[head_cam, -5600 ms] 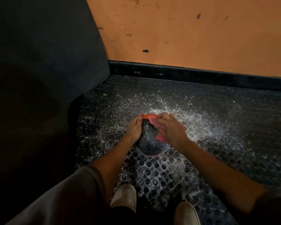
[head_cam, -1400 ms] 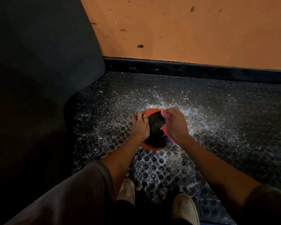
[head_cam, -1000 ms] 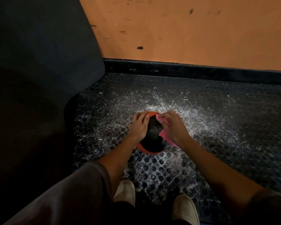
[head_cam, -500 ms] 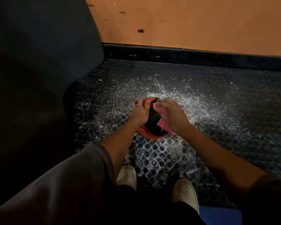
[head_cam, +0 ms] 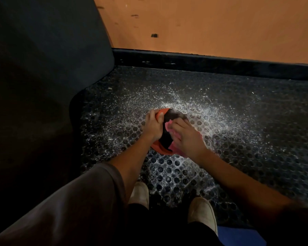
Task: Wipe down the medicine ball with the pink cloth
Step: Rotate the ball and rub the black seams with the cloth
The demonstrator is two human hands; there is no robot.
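Shoes first: I see a pale left shoe (head_cam: 139, 194) and a pale right shoe (head_cam: 202, 213) at the bottom edge, toes pointing forward. A blue patch (head_cam: 238, 236) lies just beside the right one. A grey sleeve (head_cam: 75, 206) covers the left upper arm and blocks the lower left of my view. Both bare forearms reach forward and converge on the medicine ball (head_cam: 165, 139), screening its near side.

Floor mat (head_cam: 247, 139): dark rubber with rows of round holes. It is dusted with white specks (head_cam: 212, 112), densest around the ball.

Ball position: on the mat, at the centre of my view, between the two hands. Its surface is black, with orange bands showing at the top left and lower left. The far top looks dusty grey.

Left hand (head_cam: 153, 126): fingers curled over the ball's left side, gripping it.

Right hand (head_cam: 187, 136): motion-blurred, with fingers bent over the pink cloth (head_cam: 169, 125) and pressing it onto the ball's right side. Cloth edges show past the fingertips and under the palm.

Beyond: a dark padded panel (head_cam: 43, 68) fills the left. A black baseboard (head_cam: 212, 63) runs along the mat's far edge. An orange wall (head_cam: 203, 23) with dark scuffs rises above it.
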